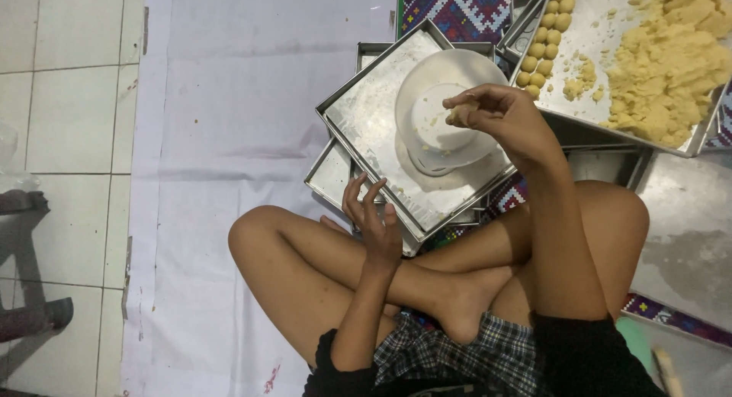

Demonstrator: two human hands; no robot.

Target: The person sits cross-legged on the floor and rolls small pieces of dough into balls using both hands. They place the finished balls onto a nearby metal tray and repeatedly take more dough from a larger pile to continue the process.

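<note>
I sit cross-legged on the floor. My right hand (499, 115) hovers over an upturned white bowl (441, 115) and pinches a small piece of yellow dough (456, 116) between its fingertips. The bowl rests on a stack of square metal trays (366, 118). My left hand (374, 218) lies at the near edge of that stack, fingers spread, holding nothing. At the top right a large metal tray (602, 31) carries a heap of yellow dough (671, 61) and a row of small rolled dough balls (545, 38).
A white sheet (229, 138) covers the floor to the left, with pale tiles (69, 115) beyond it. A patterned mat (457, 8) lies under the trays. Another metal tray (686, 229) sits at the right, beside my knee. A dark stool leg (30, 252) stands at far left.
</note>
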